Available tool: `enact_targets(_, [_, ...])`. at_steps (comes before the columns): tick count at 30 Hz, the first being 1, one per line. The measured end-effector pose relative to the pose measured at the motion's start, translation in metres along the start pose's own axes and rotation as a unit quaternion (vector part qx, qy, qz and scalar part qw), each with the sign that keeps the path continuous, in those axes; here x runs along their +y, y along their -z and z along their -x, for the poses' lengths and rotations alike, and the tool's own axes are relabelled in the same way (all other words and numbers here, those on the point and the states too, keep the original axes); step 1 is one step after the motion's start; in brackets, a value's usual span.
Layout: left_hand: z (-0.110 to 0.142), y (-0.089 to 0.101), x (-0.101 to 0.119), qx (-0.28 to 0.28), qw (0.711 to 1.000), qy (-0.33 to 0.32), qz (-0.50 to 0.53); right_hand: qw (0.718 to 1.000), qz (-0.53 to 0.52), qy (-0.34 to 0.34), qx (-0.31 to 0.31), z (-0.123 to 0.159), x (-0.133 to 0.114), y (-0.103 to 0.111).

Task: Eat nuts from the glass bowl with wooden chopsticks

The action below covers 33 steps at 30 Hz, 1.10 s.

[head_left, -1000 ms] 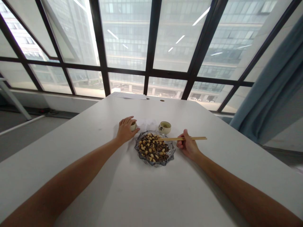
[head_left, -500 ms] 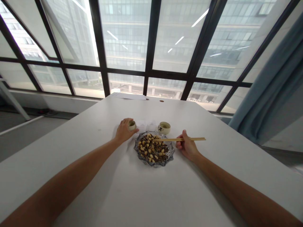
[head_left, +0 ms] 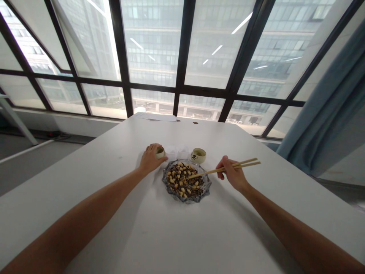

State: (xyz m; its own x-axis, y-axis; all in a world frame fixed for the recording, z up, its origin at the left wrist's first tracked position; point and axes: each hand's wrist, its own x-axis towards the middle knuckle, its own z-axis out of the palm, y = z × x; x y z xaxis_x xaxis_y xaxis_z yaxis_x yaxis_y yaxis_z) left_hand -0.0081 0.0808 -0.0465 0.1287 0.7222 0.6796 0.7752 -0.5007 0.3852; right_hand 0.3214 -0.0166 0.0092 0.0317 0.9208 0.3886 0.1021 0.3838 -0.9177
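My left hand [head_left: 151,158] is wrapped round a small pale-green cup [head_left: 160,153] that stands on the table, left of the bowl. My right hand [head_left: 231,173] grips a pair of wooden chopsticks [head_left: 212,171]. Their tips reach into the nuts and dark seeds [head_left: 184,180] that fill a scalloped glass bowl [head_left: 207,189]. Whether the tips pinch a nut is too small to tell. A second cup [head_left: 199,155] with dark lettering sits just behind the bowl on the right, touched by neither hand.
Between the two cups stand small clear containers [head_left: 177,152], hard to make out. White paper [head_left: 158,117] lies at the far end of the white table [head_left: 176,236], near a brown round spot [head_left: 195,123]. Windows rise behind; a blue curtain [head_left: 322,114] hangs at the right.
My right hand has shifted slightly right and tilted the chopsticks, their back ends now higher and spread apart, tips a little lower in the bowl. My left hand stays on the cup.
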Motion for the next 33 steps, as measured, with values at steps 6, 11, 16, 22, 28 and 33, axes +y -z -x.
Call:
enact_targets(6, [0.0, 0.0, 0.0, -0.004, 1.0, -0.001, 0.001, 0.998, 0.045, 0.02, -0.024, 0.004, -0.009, -0.003])
enact_targets(11, [0.0, 0.0, 0.0, -0.004, 1.0, -0.003, -0.001, 0.998, -0.041, -0.041, 0.02, -0.002, 0.012, 0.0])
enact_targets(16, [0.0, 0.0, 0.001, -0.006, 1.0, 0.0, -0.004, 0.982, -0.138, -0.126, 0.041, -0.005, 0.039, 0.004])
enact_targets(22, [0.0, 0.001, 0.002, -0.008, 1.0, 0.0, -0.003, 0.97, -0.178, -0.162, 0.042, -0.004, 0.047, 0.006])
enact_targets(28, [0.0, 0.001, 0.001, -0.006, 1.0, -0.003, -0.001, 0.966, -0.182, -0.179, 0.041, -0.004, 0.049, 0.005])
enact_targets(33, [0.0, 0.002, 0.002, -0.007, 1.0, -0.002, 0.0, 0.966, -0.187, -0.177, 0.033, -0.005, 0.049, 0.005])
